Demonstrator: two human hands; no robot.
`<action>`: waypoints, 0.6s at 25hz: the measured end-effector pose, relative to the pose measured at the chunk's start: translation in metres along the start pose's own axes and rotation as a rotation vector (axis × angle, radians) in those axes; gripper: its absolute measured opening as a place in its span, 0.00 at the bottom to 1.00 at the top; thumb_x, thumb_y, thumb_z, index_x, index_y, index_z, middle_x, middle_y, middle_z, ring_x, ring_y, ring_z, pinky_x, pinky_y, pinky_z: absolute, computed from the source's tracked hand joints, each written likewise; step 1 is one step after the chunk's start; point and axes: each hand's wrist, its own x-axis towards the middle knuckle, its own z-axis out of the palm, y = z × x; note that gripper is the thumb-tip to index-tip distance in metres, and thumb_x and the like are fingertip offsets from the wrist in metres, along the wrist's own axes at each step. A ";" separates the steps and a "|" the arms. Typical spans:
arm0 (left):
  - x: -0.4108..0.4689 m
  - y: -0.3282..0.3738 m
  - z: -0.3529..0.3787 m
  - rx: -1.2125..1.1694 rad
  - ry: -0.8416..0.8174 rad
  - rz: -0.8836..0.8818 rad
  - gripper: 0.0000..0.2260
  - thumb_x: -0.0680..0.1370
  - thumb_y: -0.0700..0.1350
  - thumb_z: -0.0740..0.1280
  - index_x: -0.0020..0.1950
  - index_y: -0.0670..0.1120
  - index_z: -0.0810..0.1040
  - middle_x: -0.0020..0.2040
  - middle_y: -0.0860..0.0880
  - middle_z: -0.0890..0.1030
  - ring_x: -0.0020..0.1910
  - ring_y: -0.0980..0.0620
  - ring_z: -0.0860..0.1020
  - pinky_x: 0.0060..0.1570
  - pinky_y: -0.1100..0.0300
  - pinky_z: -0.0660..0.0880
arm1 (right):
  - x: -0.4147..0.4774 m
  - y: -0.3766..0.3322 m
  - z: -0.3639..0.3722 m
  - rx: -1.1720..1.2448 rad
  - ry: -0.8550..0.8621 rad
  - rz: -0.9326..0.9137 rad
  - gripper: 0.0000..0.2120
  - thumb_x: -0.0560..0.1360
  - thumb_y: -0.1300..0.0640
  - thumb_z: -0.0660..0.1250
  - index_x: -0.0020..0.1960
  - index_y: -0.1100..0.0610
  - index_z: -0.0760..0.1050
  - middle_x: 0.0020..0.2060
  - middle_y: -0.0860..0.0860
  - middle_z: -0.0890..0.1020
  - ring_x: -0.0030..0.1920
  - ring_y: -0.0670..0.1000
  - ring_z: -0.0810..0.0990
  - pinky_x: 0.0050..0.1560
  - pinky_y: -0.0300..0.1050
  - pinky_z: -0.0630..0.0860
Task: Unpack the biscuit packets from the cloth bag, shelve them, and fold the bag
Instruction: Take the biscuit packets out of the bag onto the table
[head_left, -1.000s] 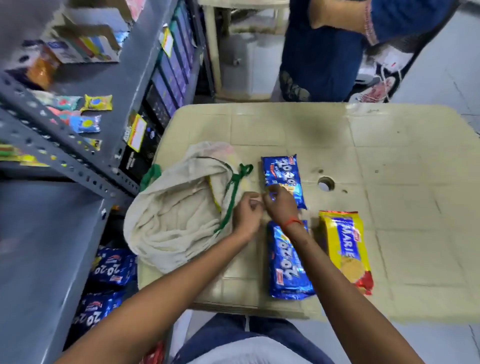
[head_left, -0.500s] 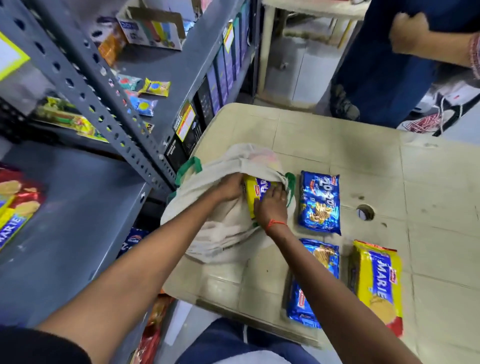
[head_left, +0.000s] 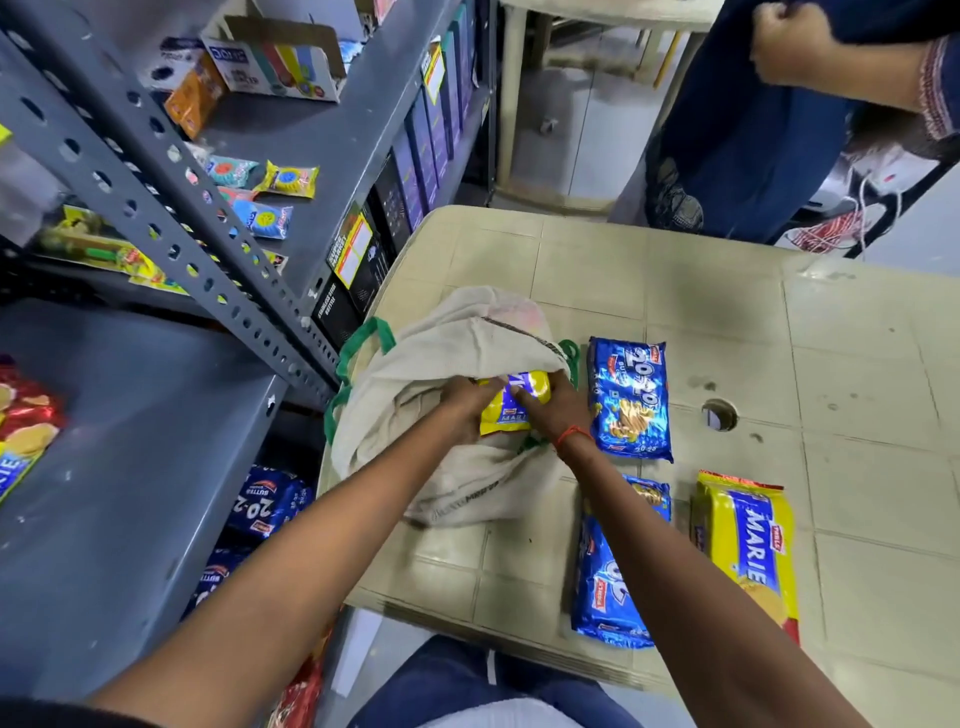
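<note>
A cream cloth bag (head_left: 447, 358) with green handles lies at the table's left edge. At its mouth, my left hand (head_left: 467, 402) and my right hand (head_left: 553, 415) both grip a yellow Marie biscuit packet (head_left: 506, 410), which is partly out of the bag. Two blue 20-20 packets lie on the table: one (head_left: 631, 400) just right of the bag, another (head_left: 610, 577) nearer me, partly under my right forearm. A second yellow Marie packet (head_left: 748, 551) lies at the right.
The beige plastic table (head_left: 675, 291) has a round hole (head_left: 719, 414). A grey metal shelf rack (head_left: 130, 467) stands on the left, with blue 20-20 packets (head_left: 265, 506) on a lower level and snacks above. A person in blue (head_left: 753, 119) stands beyond the table.
My hands went from the table by the bag's handle into the bag's mouth. The yellow Marie packet has come further out of the bag, now gripped by both hands.
</note>
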 end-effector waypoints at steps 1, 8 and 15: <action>-0.004 0.006 -0.003 -0.022 -0.021 -0.013 0.16 0.73 0.49 0.71 0.52 0.39 0.77 0.44 0.44 0.81 0.23 0.55 0.79 0.17 0.70 0.71 | 0.000 0.002 -0.002 0.080 -0.042 0.020 0.26 0.72 0.45 0.69 0.63 0.60 0.71 0.59 0.58 0.80 0.59 0.59 0.78 0.58 0.50 0.75; -0.027 0.036 -0.031 0.094 -0.278 -0.055 0.12 0.73 0.56 0.69 0.49 0.49 0.76 0.39 0.47 0.82 0.34 0.51 0.83 0.37 0.59 0.82 | -0.009 -0.025 -0.019 0.428 -0.156 0.121 0.24 0.70 0.36 0.66 0.51 0.56 0.79 0.45 0.55 0.84 0.41 0.53 0.83 0.46 0.45 0.83; -0.066 0.002 -0.049 0.176 -0.483 -0.266 0.25 0.75 0.64 0.60 0.52 0.43 0.79 0.40 0.43 0.86 0.38 0.49 0.84 0.32 0.57 0.82 | -0.055 -0.023 -0.067 0.575 -0.573 0.430 0.12 0.74 0.50 0.67 0.42 0.59 0.74 0.32 0.53 0.82 0.29 0.48 0.81 0.29 0.38 0.81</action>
